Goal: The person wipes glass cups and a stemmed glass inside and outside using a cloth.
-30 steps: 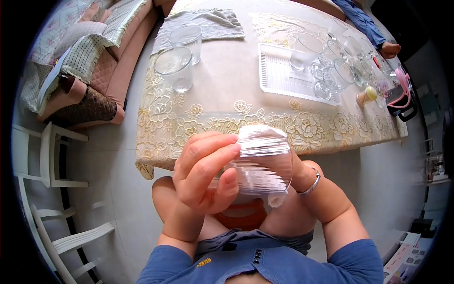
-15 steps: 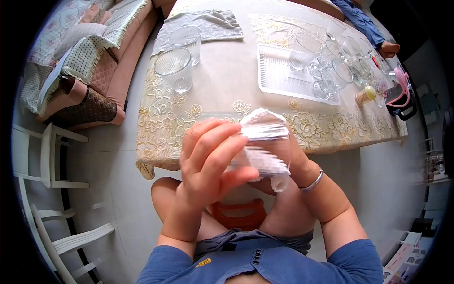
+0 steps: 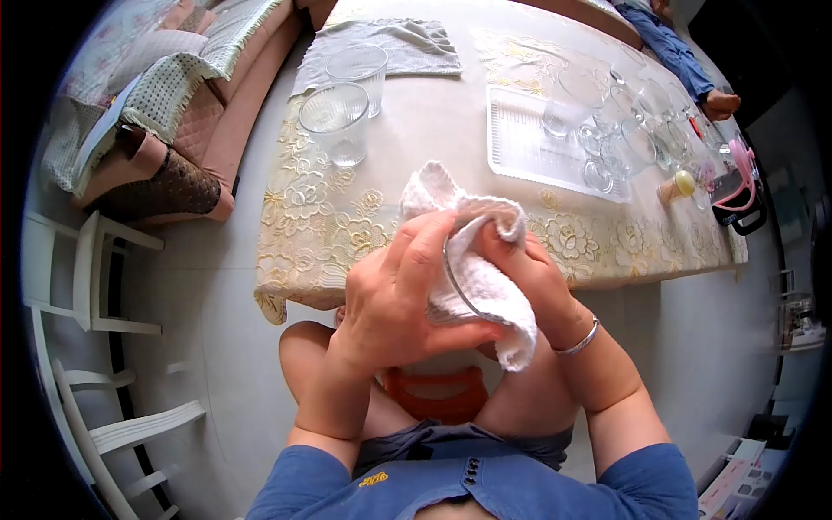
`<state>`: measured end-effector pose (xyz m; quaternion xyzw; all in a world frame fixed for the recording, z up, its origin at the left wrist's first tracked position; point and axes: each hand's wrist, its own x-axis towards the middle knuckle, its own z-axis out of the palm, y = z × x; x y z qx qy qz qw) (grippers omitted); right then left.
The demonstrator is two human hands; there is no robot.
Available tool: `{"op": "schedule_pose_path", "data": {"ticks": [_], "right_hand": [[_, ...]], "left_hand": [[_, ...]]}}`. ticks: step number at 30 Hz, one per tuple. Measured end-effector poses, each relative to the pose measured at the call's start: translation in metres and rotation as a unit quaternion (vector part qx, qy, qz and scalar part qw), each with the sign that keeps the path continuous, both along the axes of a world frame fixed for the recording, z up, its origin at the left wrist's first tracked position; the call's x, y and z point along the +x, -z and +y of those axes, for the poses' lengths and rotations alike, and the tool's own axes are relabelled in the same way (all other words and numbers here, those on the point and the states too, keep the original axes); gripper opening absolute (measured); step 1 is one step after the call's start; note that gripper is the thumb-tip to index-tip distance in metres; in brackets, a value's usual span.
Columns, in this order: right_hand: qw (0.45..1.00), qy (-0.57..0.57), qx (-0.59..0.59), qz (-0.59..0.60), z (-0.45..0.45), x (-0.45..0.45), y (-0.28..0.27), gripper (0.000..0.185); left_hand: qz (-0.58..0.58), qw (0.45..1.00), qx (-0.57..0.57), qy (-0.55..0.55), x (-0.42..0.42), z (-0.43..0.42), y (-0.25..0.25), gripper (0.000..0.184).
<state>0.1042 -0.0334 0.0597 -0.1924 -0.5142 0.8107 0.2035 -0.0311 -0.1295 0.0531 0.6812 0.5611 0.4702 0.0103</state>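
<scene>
My left hand (image 3: 381, 299) is wrapped round a clear drinking glass (image 3: 448, 270), tilted so its rim faces my right hand. Most of the glass is hidden behind my fingers and a white cloth (image 3: 485, 282). With its fingers closed, my right hand (image 3: 536, 276) grips that cloth and presses it at the mouth of the glass. One end of the cloth sticks up above the left fingers, and another hangs below the rim. Both hands are held over the near edge of the table, above my lap.
Two ribbed glasses (image 3: 334, 126) stand at the table's left, before a folded grey cloth (image 3: 407, 48). A white plastic tray (image 3: 511, 143) lies to the right, with several glasses (image 3: 637, 143) around it. A yellow-capped jar (image 3: 676, 186) is nearby. Another person's leg (image 3: 663, 39) shows at the far right.
The glass has turned, so its rim now faces my right hand rather than showing its ribbed side. More of the white cloth is bunched outside at the rim.
</scene>
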Motion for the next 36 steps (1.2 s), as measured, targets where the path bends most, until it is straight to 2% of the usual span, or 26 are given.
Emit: {"op": "schedule_pose_path", "data": {"ticks": [1,3,5,7,9,11,13,14,17,19,20,24,26,27,29,30,31,33,35,36], "right_hand": [[1.000,-0.002,0.002,0.000,-0.002,-0.001,-0.002,0.036],[0.989,0.028,-0.125,0.069,-0.007,-0.005,-0.007,0.043],[0.974,0.021,-0.193,0.119,-0.007,-0.006,-0.001,0.049],[0.965,0.007,-0.191,0.181,-0.008,-0.011,0.006,0.054],[0.968,-0.006,-0.160,0.192,-0.012,-0.013,0.009,0.052],[0.982,-0.013,-0.092,0.164,-0.015,-0.014,0.011,0.051],[0.992,-0.016,-0.008,0.123,-0.018,-0.014,0.015,0.051],[0.994,-0.019,0.041,0.100,-0.020,-0.015,0.018,0.050],[0.984,-0.020,0.170,0.043,-0.023,-0.014,0.025,0.050],[0.971,-0.016,0.238,0.021,-0.022,-0.014,0.027,0.051],[0.962,-0.012,0.272,0.011,-0.019,-0.014,0.028,0.051],[0.913,-0.012,0.407,-0.027,-0.009,-0.011,0.030,0.054],[0.910,-0.014,0.413,-0.033,-0.007,-0.010,0.038,0.055],[0.927,-0.012,0.374,-0.031,-0.005,-0.012,0.043,0.055],[0.968,-0.002,0.250,-0.022,-0.003,-0.014,0.051,0.053],[0.964,0.001,0.262,-0.049,-0.003,-0.012,0.045,0.052],[0.959,0.004,0.273,-0.075,-0.003,-0.011,0.038,0.051],[0.959,-0.035,0.278,-0.052,0.006,-0.013,0.048,0.052],[0.903,0.011,0.423,-0.077,0.011,-0.001,0.056,0.060],[0.847,0.014,0.522,-0.099,0.012,0.006,0.038,0.066]], "left_hand": [[-0.038,0.999,0.030,0.003,0.000,0.001,0.001,0.089],[-0.037,0.999,0.037,-0.003,-0.002,0.002,0.003,0.090],[-0.077,0.992,0.100,-0.014,0.000,0.006,0.004,0.088],[-0.088,0.991,0.097,-0.017,0.003,0.003,0.014,0.091],[-0.234,0.966,0.109,-0.030,0.010,0.001,0.020,0.094],[-0.254,0.962,0.091,-0.032,0.010,-0.001,0.017,0.100],[-0.378,0.916,0.118,-0.061,0.016,-0.002,0.009,0.103],[-0.388,0.911,0.106,-0.095,0.019,-0.004,0.003,0.109],[-0.338,0.921,0.161,-0.108,0.018,-0.006,0.014,0.117],[-0.174,0.967,0.141,-0.121,0.007,-0.010,0.021,0.122],[-0.138,0.966,0.137,-0.168,0.011,-0.008,0.023,0.111],[-0.080,0.961,0.187,-0.187,0.006,0.007,0.030,0.095],[-0.084,0.970,0.203,-0.106,0.000,0.014,0.036,0.095],[-0.085,0.969,0.205,-0.107,0.000,0.016,0.038,0.095],[-0.174,0.967,0.188,0.004,0.001,0.019,0.041,0.109],[-0.151,0.978,0.143,0.000,-0.001,0.018,0.038,0.112],[-0.150,0.978,0.143,-0.001,-0.002,0.018,0.037,0.112],[-0.148,0.979,0.141,0.024,-0.004,0.019,0.034,0.111],[-0.116,0.985,0.129,0.006,-0.003,0.014,0.025,0.108],[-0.083,0.990,0.116,-0.011,-0.004,0.011,0.020,0.106]]}}
